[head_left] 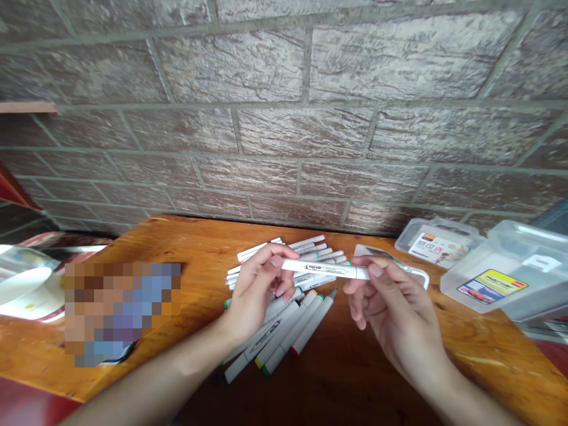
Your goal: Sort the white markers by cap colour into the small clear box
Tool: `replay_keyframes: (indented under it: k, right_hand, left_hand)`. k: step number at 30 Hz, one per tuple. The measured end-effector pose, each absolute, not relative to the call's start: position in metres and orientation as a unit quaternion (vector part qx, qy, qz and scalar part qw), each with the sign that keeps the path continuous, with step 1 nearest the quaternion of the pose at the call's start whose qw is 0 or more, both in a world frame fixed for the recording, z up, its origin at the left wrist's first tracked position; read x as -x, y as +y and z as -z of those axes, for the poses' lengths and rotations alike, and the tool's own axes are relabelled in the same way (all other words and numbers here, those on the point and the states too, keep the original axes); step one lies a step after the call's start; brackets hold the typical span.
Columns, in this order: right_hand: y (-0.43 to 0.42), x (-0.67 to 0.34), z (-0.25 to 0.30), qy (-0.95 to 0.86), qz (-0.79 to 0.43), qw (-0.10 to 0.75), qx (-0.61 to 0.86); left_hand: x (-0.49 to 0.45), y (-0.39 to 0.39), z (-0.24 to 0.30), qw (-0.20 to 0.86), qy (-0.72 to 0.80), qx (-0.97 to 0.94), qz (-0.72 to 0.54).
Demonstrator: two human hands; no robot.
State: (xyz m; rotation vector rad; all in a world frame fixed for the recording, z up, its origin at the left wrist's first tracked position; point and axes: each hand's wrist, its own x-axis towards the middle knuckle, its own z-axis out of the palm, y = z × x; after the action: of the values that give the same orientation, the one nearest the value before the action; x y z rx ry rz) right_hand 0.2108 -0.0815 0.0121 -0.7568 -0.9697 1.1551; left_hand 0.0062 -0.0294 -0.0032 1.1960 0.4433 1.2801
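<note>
Over the surface (479, 337), left hand (257, 290) and right hand (394, 310) pinched one marker (326, 268) between them; it lay sideways, like the back edge (248, 224).

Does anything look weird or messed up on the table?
Yes! A patch of blocky coloured squares covers something on the left of the wooden table, so I can't tell what's there. The loose markers point different ways, but I see no spill.
</note>
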Motion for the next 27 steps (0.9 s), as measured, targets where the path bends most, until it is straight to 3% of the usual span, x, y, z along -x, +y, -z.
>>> replay_keyframes:
  k: [12, 27]
  right_hand:
    - [-0.080, -0.214, -0.015, -0.423, -0.540, 0.672, 0.278]
    - [-0.076, -0.215, -0.006, -0.483, -0.454, 0.661, 0.352]
  left_hand:
    - [-0.007, -0.027, 0.002, 0.611, 0.179, -0.506, -0.582]
    - [-0.005, -0.030, 0.005, 0.534, 0.272, -0.598, -0.532]
